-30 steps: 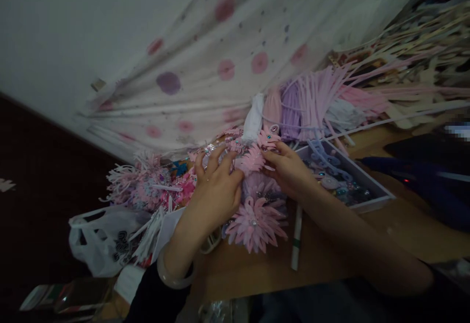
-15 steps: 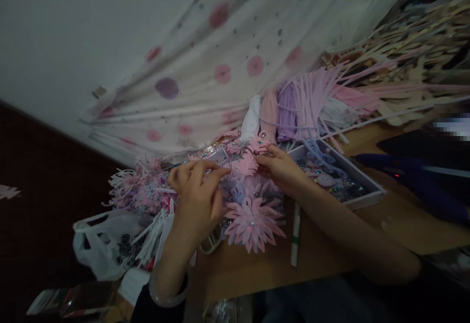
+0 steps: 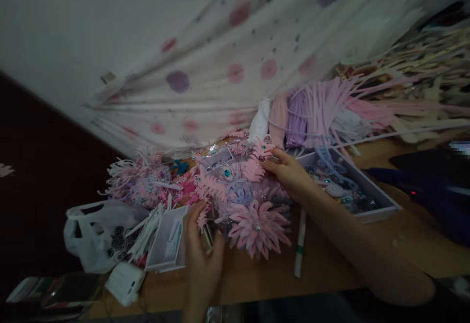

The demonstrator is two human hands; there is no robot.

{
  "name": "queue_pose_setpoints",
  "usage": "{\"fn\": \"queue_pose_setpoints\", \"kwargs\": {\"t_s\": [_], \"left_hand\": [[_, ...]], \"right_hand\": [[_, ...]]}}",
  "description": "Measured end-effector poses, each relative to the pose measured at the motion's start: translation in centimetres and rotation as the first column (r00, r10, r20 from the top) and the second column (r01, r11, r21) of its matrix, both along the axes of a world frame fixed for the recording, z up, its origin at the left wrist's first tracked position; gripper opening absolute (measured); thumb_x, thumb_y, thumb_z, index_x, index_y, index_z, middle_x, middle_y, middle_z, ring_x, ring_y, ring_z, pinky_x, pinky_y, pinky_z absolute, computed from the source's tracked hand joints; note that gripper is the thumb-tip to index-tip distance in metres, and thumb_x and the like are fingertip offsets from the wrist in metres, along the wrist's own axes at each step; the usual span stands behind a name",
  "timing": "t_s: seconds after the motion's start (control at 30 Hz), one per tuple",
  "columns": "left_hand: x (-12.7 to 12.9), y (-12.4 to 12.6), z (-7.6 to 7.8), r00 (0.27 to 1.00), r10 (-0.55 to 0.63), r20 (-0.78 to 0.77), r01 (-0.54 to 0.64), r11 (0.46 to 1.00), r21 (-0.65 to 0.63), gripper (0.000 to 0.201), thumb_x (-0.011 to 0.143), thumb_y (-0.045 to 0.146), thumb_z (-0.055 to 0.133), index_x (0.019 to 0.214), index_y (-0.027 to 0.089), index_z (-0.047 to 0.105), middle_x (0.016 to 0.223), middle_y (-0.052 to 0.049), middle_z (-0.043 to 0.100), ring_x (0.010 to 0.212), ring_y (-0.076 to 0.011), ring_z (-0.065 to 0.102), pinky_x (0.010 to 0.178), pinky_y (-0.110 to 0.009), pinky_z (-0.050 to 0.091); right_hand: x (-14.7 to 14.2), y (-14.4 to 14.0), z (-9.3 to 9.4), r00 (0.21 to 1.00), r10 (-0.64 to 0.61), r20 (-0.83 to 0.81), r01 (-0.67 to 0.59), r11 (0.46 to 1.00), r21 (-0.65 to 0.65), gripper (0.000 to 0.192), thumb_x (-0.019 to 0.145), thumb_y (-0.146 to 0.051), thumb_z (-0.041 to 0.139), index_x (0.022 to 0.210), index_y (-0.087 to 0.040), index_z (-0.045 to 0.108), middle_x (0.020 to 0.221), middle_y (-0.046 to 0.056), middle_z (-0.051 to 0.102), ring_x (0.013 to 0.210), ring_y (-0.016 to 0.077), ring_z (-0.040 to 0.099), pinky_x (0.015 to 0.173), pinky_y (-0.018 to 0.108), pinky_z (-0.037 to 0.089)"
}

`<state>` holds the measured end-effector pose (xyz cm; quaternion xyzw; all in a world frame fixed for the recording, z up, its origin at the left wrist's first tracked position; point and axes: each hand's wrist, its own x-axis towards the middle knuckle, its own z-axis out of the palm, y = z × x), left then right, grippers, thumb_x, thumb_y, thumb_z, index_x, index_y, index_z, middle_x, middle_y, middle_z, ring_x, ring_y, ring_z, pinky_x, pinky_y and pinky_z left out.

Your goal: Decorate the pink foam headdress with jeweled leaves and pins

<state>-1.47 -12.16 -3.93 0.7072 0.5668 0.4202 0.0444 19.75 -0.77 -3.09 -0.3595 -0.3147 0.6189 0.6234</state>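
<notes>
Resting low on the wooden tabletop [image 3: 257, 274], the left hand [image 3: 201, 254] curls its grip round a small dim object, unidentifiable, beside an open white box [image 3: 167, 242]; rightward, the right hand [image 3: 290, 173] pinches a pink fringed foam leaf [image 3: 257, 164] atop the flower heap.

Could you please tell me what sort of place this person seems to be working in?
Probably a home craft table. Heaps of pink foam flowers cover the wooden table, a tray of gems sits by the right hand, and bundles of pink and purple strips lie behind.
</notes>
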Motion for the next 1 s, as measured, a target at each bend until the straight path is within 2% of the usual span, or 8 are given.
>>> {"fn": "queue_pose_setpoints", "kwargs": {"t_s": [0.03,0.1,0.17,0.27,0.4,0.6,0.8,1.0], "left_hand": [[0.5,-0.1,-1.3,0.987,0.033,0.155,-0.019,0.996,-0.091,0.060,0.088,0.024,0.056,0.143,0.030,0.031,0.148,-0.010,0.040,0.139,-0.0256,0.039,0.111,-0.045,0.036],[1.7,-0.1,-3.5,0.914,0.053,0.402,0.040,0.975,-0.220,0.087,0.082,0.026,0.064,0.150,0.033,0.010,0.161,-0.012,0.019,0.145,-0.0268,0.031,0.104,-0.039,0.046],[3.0,0.0,-4.8,0.826,0.068,0.560,0.113,0.952,-0.283,0.099,0.076,0.023,0.067,0.151,0.033,0.002,0.163,-0.015,0.011,0.145,-0.0271,0.032,0.098,-0.035,0.051],[4.3,0.4,-5.4,0.729,0.095,0.677,0.141,0.948,-0.285,0.102,0.074,0.019,0.067,0.150,0.033,0.000,0.164,-0.017,0.009,0.142,-0.0273,0.038,0.094,-0.034,0.054],[4.6,0.4,-4.9,0.704,0.102,0.703,0.144,0.948,-0.282,0.101,0.073,0.017,0.067,0.150,0.030,0.003,0.163,-0.017,0.008,0.142,-0.0263,0.038,0.100,-0.034,0.050],[4.3,0.0,-4.0,0.715,0.115,0.690,0.182,0.922,-0.342,0.101,0.074,0.022,0.069,0.151,0.025,0.003,0.162,-0.018,0.015,0.135,-0.0233,0.048,0.103,-0.031,0.048],[4.7,0.0,-4.1,0.663,0.127,0.738,0.182,0.929,-0.322,0.096,0.073,0.023,0.070,0.149,0.029,0.012,0.148,-0.016,0.042,0.121,-0.0236,0.061,0.096,-0.034,0.053],[4.6,0.0,-4.2,0.643,0.105,0.758,0.211,0.928,-0.307,0.101,0.073,0.025,0.072,0.150,0.029,0.007,0.146,-0.017,0.046,0.123,-0.0251,0.059,0.100,-0.037,0.051]], "right_hand": [[0.0,-0.1,0.0,1.000,0.000,0.018,0.000,1.000,0.015,0.027,0.053,-0.027,0.070,0.076,-0.020,0.060,0.059,-0.006,0.055,0.057,0.0117,0.050,0.054,0.021,0.039],[0.0,-0.2,0.1,0.998,0.002,0.057,-0.004,0.999,0.038,0.031,0.050,-0.032,0.072,0.075,-0.020,0.059,0.058,-0.006,0.054,0.055,0.0107,0.047,0.054,0.021,0.037],[0.0,-0.2,0.1,0.995,0.003,0.096,-0.008,0.999,0.053,0.034,0.050,-0.035,0.074,0.076,-0.019,0.059,0.058,-0.006,0.053,0.054,0.0100,0.044,0.052,0.021,0.034],[-0.2,0.1,-0.1,0.989,-0.001,0.146,-0.007,0.998,0.058,0.039,0.051,-0.038,0.075,0.081,-0.019,0.059,0.060,-0.005,0.055,0.053,0.0105,0.044,0.050,0.021,0.029],[-0.5,0.4,-0.3,0.983,-0.007,0.186,-0.007,0.997,0.073,0.041,0.052,-0.041,0.078,0.082,-0.020,0.059,0.062,-0.004,0.057,0.052,0.0111,0.045,0.048,0.021,0.027],[-0.7,-0.5,0.4,0.977,0.021,0.213,-0.042,0.994,0.096,0.047,0.051,-0.041,0.084,0.085,-0.022,0.059,0.072,-0.002,0.062,0.062,0.0142,0.054,0.054,0.023,0.040],[-0.6,-0.8,0.4,0.978,0.002,0.211,-0.022,0.995,0.096,0.051,0.052,-0.034,0.086,0.095,-0.024,0.060,0.071,-0.004,0.059,0.062,0.0140,0.053,0.055,0.022,0.040],[-0.4,-0.7,0.6,0.983,-0.010,0.185,-0.003,0.997,0.074,0.056,0.048,-0.032,0.088,0.097,-0.024,0.061,0.079,-0.002,0.062,0.068,0.0146,0.054,0.060,0.023,0.043]]}}
